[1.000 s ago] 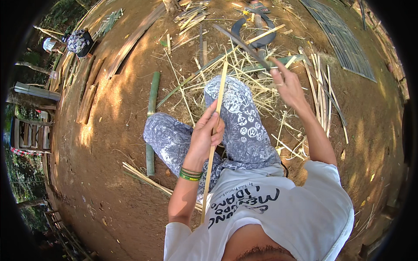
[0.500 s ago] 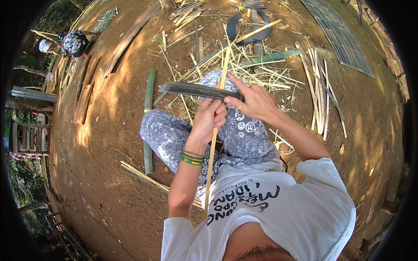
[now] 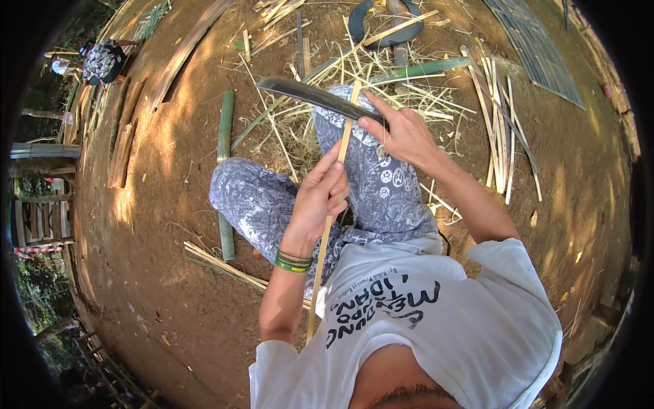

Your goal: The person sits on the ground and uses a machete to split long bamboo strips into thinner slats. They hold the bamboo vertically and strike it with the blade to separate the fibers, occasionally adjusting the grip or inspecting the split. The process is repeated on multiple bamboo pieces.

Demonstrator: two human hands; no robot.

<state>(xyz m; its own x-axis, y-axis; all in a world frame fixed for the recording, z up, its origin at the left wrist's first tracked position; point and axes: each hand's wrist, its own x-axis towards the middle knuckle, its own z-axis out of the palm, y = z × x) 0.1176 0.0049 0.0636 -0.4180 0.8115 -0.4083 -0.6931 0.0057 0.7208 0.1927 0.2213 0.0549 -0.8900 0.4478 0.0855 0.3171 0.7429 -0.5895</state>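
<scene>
My left hand [image 3: 323,189] is closed around a long, pale bamboo strip [image 3: 346,140], thumb on top. The strip slants from over my right knee back to my shirt. In my right hand [image 3: 403,138] is a machete [image 3: 306,92] with a dark, broad blade, its handle mostly hidden by my fingers. The blade points to the far left and crosses the strip near its far end, apparently touching it. My right index finger reaches out beside that end. Both hands are above my patterned trousers [image 3: 255,201].
Thin shavings [image 3: 426,102] cover the ground beyond my knees. A green bamboo pole [image 3: 225,129] lies left of my knee. Split strips [image 3: 501,129] are piled at right, near a slatted bamboo panel [image 3: 535,51]. Another person [image 3: 103,63] is at the far left.
My left hand has slid back from the blade, toward my body. The machete is now tilted more, and the strip's far end reaches less far beyond it. The view has shifted slightly.
</scene>
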